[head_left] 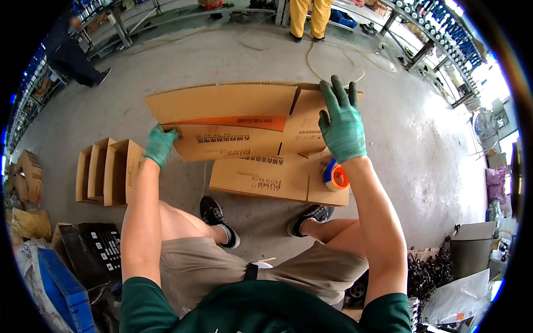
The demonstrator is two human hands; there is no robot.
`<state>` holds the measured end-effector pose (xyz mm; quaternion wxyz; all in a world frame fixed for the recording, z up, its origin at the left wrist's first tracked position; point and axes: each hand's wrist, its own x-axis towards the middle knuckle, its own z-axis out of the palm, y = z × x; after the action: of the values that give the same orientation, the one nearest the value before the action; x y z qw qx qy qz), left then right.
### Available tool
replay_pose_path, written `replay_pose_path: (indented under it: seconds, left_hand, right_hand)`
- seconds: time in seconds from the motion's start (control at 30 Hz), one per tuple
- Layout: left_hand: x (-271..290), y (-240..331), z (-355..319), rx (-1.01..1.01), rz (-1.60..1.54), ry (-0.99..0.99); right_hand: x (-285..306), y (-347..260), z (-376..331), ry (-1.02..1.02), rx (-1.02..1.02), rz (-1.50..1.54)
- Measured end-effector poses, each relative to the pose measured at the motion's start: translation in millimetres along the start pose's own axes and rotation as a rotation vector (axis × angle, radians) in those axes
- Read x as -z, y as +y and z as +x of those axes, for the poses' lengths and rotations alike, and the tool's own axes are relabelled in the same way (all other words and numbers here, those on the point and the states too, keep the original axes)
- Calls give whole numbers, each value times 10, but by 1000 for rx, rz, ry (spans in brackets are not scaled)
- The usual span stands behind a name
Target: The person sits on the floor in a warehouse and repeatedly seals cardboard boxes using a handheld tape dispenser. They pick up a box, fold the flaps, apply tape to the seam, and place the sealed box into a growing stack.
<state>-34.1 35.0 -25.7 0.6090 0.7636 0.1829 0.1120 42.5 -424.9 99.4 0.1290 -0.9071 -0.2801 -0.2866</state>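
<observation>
Flattened brown cardboard carton with an orange printed stripe point(239, 136) is held up at a tilt near the middle of the view, spreading toward 11 and 12 o'clock, its long upper flap standing away from the person. At its 9 o'clock end, the left hand point(160, 145), in a green work glove, has its fingers curled closed around the carton's edge. At its 2 o'clock corner, the right hand point(343, 127), gloved likewise, is open with fingers extended and spread against the cardboard; whether it grips there I cannot tell.

Just toward 6 o'clock from the carton, and partly covered by it, a long brown cardboard box point(258, 178) lies on the grey concrete floor point(422, 150). A round blue-and-orange tape roll point(330, 177) rests at that box's 4 o'clock end, near the right forearm. Out at 9 o'clock stand open-topped brown cardboard boxes point(117, 173), side by side.

Farther out, a blue plastic crate point(64, 288) sits at 8 o'clock, a person in dark clothing point(66, 53) is at 10 o'clock, and yellow trousers point(300, 19) show near 12 o'clock.
</observation>
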Motion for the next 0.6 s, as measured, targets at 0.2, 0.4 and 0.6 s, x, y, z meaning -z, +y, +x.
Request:
replay_pose_path:
  seconds: [0.2, 0.4, 0.6]
  left_hand:
    - [0, 71, -31, -47, 36, -100]
    - [-182, 84, -301, -248, 57, -341]
    - [-504, 308, -453, -464, -17, -386]
  right_hand:
    - [58, 80, -23, 195, 3, 334]
    - [422, -59, 259, -9, 101, 756]
    - [-240, 143, -202, -254, -228, 776]
